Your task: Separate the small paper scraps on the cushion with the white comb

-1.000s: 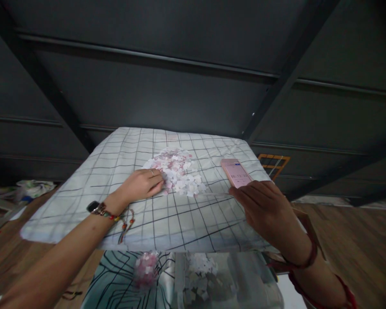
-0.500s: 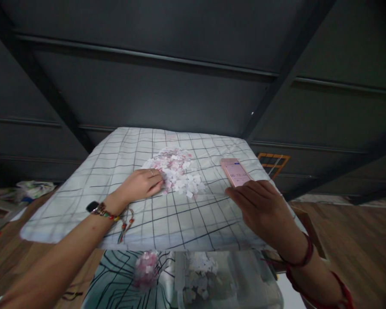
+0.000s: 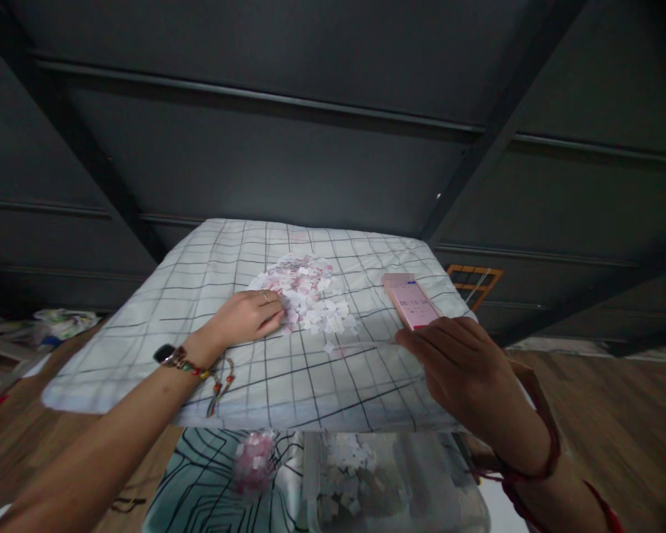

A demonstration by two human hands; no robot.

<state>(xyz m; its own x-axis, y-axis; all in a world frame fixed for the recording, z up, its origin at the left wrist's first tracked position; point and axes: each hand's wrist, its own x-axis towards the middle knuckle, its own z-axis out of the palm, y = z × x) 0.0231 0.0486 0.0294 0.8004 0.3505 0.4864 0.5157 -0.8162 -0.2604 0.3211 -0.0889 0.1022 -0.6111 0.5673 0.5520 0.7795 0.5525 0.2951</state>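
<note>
paper scraps [image 3: 333,311], small, flat, roughly square and mostly white with some pale pink, lie in one loose heap at the middle of a white tablecloth [image 3: 227,259] checked with black lines; the pink gathers toward the far side, the white toward the near right, and one scrap sits just off the near edge. they are too many to count. the left hand [image 3: 249,317], wearing one ring, rests at the heap's near left edge, its fingers curled and pressed together; i cannot tell whether they pinch a scrap. to the right is one smartphone [image 3: 414,302] with a pink screen showing timer digits. the right hand [image 3: 460,363] hides its near end, fingers bent and close together; i cannot tell whether they grip it. one smartwatch [image 3: 164,354] and one beaded bracelet [image 3: 194,369] circle the left wrist. on the near side stand one clear plastic bin [image 3: 438,474] with more scraps inside and, left of it, one blurred pink-and-white bundle [image 3: 254,459] on a teal cloth [image 3: 200,481].
</note>
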